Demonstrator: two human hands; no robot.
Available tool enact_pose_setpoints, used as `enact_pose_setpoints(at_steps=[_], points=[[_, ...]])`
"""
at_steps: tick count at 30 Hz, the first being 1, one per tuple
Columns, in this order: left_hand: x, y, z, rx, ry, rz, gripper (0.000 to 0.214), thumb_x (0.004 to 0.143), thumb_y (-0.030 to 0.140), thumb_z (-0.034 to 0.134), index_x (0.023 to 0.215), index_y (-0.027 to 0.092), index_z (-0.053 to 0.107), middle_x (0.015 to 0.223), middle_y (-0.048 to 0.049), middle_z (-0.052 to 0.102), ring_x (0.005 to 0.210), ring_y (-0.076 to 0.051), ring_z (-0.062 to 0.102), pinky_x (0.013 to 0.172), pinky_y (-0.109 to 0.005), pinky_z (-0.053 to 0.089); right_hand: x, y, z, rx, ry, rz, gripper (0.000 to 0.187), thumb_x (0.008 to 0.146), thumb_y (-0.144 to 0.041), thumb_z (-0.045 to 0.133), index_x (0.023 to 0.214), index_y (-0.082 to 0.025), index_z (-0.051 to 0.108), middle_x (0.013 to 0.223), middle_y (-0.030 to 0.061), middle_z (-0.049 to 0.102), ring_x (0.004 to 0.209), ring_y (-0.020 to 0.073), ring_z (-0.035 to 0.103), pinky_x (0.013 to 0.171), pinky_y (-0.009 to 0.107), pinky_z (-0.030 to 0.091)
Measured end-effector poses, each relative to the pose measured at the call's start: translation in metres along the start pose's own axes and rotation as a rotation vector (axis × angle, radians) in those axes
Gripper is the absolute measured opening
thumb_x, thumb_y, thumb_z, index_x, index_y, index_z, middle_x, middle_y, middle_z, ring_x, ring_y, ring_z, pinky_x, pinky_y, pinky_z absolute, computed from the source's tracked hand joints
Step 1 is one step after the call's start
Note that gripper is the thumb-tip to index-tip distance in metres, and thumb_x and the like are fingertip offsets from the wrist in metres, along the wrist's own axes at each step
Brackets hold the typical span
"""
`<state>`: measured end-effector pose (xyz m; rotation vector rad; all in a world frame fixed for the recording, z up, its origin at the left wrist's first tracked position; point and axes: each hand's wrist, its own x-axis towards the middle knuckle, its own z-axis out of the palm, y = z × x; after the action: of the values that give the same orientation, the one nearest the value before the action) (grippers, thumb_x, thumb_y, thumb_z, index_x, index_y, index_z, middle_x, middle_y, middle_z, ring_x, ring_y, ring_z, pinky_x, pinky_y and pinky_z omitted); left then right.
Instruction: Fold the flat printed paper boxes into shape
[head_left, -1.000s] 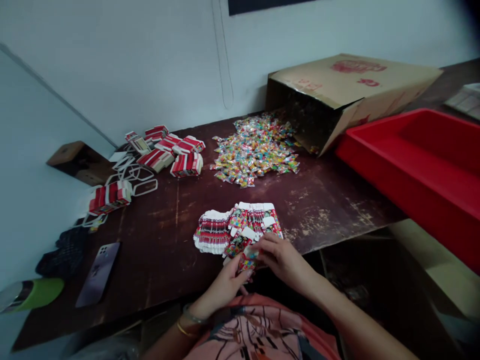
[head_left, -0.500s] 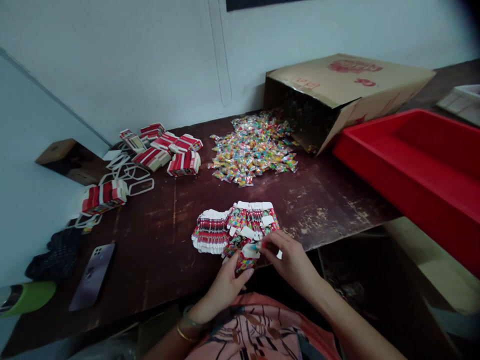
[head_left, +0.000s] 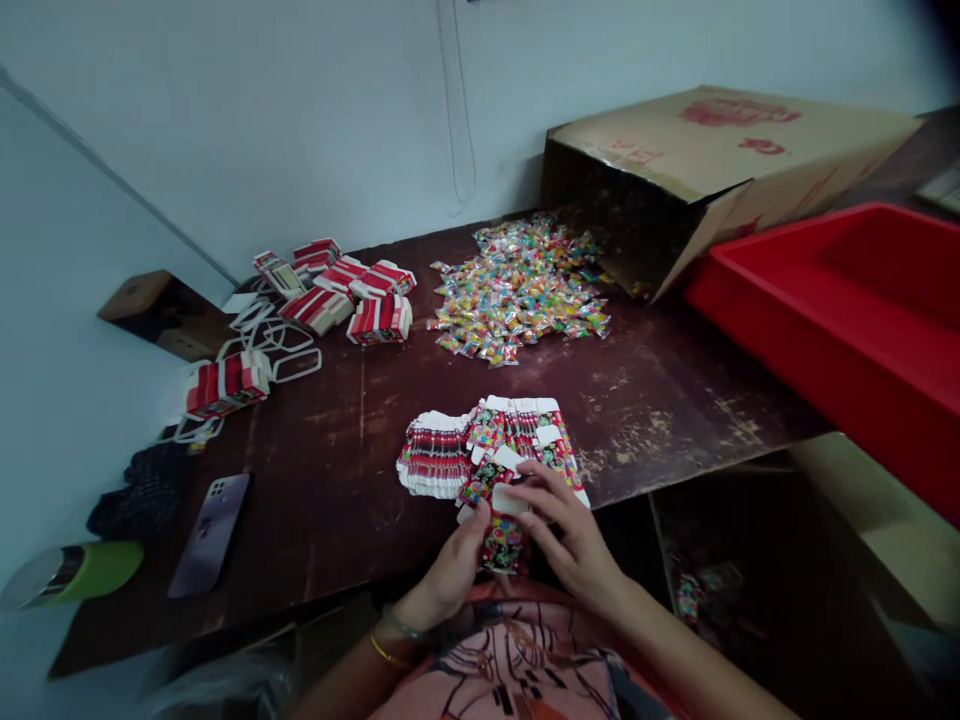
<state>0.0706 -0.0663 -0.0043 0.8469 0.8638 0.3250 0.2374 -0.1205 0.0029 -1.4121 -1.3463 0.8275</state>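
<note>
— Both hands are on one small printed carton (head_left: 501,540) at the table's (head_left: 660,400) near edge, about six o'clock from the fanned stack of flat cartons (head_left: 480,450). Which step?

— Folding it into shape, I'd judge. Left hand (head_left: 450,575) pinches its lower left side; right hand (head_left: 571,540) curls over it, fingertips pressing the white flap.

— Next?

— Tucking that flap squarely, probably. The candy pile (head_left: 519,290) lies at twelve o'clock, well apart.
</note>
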Motion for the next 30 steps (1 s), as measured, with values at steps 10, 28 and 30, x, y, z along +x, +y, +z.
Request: enact_pose_setpoints(at_steps=[10,28,30], points=[[0.01,0.007,-0.002,-0.013,-0.107,0.027,0.056,0.09,0.058,0.037,0.106,0.012,0.065,0.085,-0.0107,0.069,0.075,-0.021,0.063,0.053,-0.026,0.05,-0.002,-0.004,-0.011,0.983,-0.135,0.607,0.03,0.074,-0.037,0.076,0.095,-0.018,0.065,0.078,-0.0017,0.063,0.059,0.0082,0.058,0.065,0.024,0.05],[0.003,0.027,0.008,0.378,-0.146,0.233,0.034,0.079,0.038,0.057,0.106,0.017,0.063,0.099,-0.007,0.062,0.089,-0.022,0.054,0.069,-0.028,0.046,0.014,-0.015,-0.022,0.67,-0.267,0.426,0.012,0.074,-0.027,0.07,0.082,-0.018,0.071,0.082,-0.0005,0.063,0.065,0.01,0.058,0.055,0.02,0.049],[0.006,0.023,0.006,0.269,-0.157,0.149,0.032,0.077,0.035,0.058,0.102,0.017,0.064,0.094,-0.0058,0.061,0.085,-0.02,0.054,0.065,-0.027,0.046,0.013,-0.017,-0.022,0.615,-0.278,0.411,0.012,0.077,-0.029,0.068,0.082,-0.019,0.072,0.085,0.0007,0.063,0.065,0.0106,0.059,0.054,0.02,0.05]])
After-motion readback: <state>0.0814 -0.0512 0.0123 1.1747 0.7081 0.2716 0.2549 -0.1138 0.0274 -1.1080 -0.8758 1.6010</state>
